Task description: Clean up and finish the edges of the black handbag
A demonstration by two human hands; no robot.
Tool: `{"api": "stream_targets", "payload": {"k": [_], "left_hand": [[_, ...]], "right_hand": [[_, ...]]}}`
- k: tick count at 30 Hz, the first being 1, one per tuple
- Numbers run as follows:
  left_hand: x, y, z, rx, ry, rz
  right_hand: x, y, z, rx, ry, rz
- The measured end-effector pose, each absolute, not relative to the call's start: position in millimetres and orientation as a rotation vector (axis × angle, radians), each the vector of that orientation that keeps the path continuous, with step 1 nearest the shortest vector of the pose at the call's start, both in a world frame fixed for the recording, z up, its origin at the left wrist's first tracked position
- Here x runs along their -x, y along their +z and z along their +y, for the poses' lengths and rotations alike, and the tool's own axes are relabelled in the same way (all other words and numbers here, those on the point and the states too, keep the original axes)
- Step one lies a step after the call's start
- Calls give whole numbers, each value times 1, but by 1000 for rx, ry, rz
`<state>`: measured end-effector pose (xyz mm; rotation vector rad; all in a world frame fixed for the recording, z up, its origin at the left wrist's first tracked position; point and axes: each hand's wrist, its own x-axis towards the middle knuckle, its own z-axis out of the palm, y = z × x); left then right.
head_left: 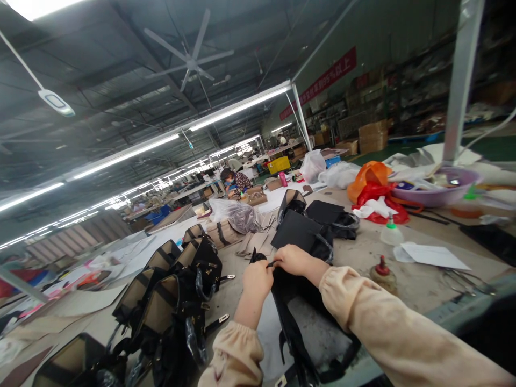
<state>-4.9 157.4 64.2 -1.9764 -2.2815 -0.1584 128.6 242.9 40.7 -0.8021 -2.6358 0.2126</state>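
Observation:
My left hand [257, 279] and my right hand [294, 260] are close together over the work table, both closed on a thin black strip [274, 263]. A bit of black material [258, 256] pokes out beyond my left fingers. Below and beside my right forearm lies a black bag piece [292, 328] with long straps, partly covered by my arm. Just past my right hand rests a flat black panel [296, 230] among other black bag parts. To the left of my left hand stand several black handbags [161, 301] with tan insides and metal-tipped straps.
A green-capped bottle [391, 234], a red-topped container [382, 275], white paper [433, 255] and scissors [467, 282] lie to the right. Behind them are a purple basin [435, 193] and orange and red bags [371, 183]. A co-worker [237, 181] sits farther back.

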Motion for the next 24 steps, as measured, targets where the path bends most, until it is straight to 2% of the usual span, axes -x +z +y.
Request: {"api": "stream_targets", "payload": {"k": [11,16,21,24], "left_hand": [[2,63,167,1930,-102,-2347],[7,65,164,1972,-141,-2365],[13,67,164,2092,-232,-2305],[13,66,167,2102,-214,-2287]], "right_hand": [[-137,48,243,983,288,-2700],[-183,52,231,1248,425,-2682],[-242,48,200,1250,392,-2487],[-278,29,179,1208,379,-2288]]}}
